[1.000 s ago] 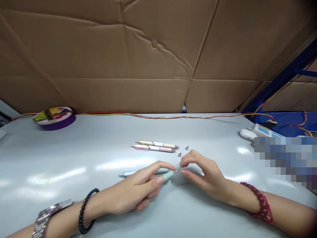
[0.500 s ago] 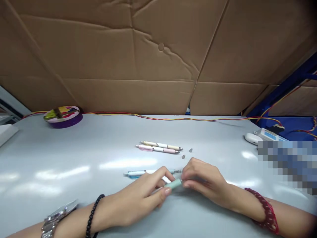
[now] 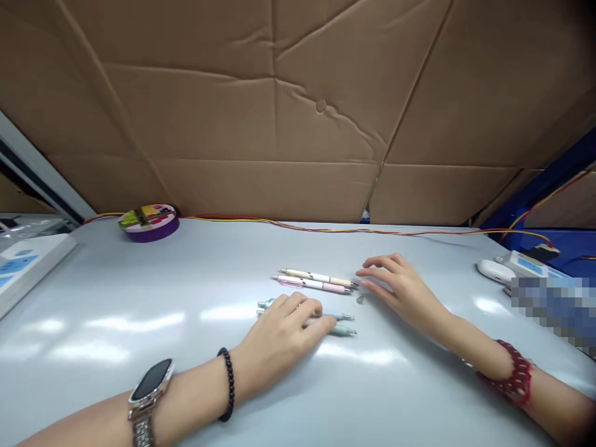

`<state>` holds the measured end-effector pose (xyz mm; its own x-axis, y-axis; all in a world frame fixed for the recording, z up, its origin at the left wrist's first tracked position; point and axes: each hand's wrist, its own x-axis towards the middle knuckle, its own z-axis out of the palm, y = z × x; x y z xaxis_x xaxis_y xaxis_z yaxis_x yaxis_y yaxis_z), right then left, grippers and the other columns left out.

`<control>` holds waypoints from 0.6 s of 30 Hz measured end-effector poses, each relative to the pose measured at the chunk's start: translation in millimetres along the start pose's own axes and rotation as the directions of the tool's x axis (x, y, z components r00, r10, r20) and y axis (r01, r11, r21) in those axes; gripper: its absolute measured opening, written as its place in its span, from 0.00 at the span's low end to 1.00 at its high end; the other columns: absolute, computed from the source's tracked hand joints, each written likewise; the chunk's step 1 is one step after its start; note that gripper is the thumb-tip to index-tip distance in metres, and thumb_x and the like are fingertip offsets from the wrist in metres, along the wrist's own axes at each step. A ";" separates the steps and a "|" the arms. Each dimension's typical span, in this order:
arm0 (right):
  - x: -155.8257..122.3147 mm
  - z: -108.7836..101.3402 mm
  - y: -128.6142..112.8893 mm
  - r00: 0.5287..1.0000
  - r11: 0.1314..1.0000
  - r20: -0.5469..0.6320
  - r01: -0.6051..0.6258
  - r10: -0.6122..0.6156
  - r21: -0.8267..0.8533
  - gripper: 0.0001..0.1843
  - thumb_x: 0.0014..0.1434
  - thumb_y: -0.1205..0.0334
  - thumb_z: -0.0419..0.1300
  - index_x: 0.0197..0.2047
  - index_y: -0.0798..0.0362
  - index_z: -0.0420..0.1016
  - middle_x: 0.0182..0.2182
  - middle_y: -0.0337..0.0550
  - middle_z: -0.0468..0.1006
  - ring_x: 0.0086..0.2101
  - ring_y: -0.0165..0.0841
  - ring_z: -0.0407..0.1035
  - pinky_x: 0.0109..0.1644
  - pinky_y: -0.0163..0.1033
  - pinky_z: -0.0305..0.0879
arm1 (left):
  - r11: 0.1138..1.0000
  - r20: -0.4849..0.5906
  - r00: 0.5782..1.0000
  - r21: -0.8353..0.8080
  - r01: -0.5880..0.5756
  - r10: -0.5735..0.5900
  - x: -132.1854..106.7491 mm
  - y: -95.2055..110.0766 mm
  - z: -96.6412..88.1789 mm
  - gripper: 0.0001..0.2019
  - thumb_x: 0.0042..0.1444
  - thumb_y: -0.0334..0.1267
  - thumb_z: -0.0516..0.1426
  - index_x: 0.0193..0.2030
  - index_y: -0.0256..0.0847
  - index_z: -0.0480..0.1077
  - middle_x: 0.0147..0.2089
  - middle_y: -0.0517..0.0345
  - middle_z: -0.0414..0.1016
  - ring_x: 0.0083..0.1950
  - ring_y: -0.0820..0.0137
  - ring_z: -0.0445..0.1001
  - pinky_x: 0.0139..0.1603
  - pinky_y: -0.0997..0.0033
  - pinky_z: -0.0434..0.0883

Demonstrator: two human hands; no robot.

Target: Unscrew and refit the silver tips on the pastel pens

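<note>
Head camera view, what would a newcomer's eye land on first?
Probably the creased brown cardboard filling the upper half. Next, the left hand, over a blue pen and a green pen below centre. Then the purple round box at the back left of the table.

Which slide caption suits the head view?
Left hand over slim blue pen and green pen; right hand near slim cream pen and pink pen on glossy grey table.

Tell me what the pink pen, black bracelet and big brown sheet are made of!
Pink pen: probably hard plastic with a smooth finish, since its clip looks somewhat see-through.
Black bracelet: plastic, glass or stone, I can't tell which; it looks beaded and smooth.
Brown sheet: dull cardboard, it seems, from its creases and straight fold lines.
</note>
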<state>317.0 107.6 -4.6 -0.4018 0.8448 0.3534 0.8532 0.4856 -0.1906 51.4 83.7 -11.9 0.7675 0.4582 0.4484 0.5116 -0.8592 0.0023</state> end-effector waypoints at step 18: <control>-17.8 -47.7 -25.1 0.814 0.608 -0.264 -0.132 0.517 0.783 0.07 0.61 0.52 0.53 0.36 0.45 0.66 0.31 0.42 0.69 0.33 0.37 0.66 0.38 0.41 0.66 | 0.931 0.232 0.951 -0.348 -0.113 0.202 -2.0 8.6 -4.7 0.11 0.62 0.43 0.49 0.30 0.41 0.62 0.28 0.58 0.66 0.27 0.69 0.61 0.25 0.70 0.56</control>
<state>318.7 69.6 37.6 0.2013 0.8794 0.4314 0.3115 0.3601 -0.8794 52.5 74.3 -8.5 0.9232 0.3153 0.2196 0.2554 -0.9306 0.2624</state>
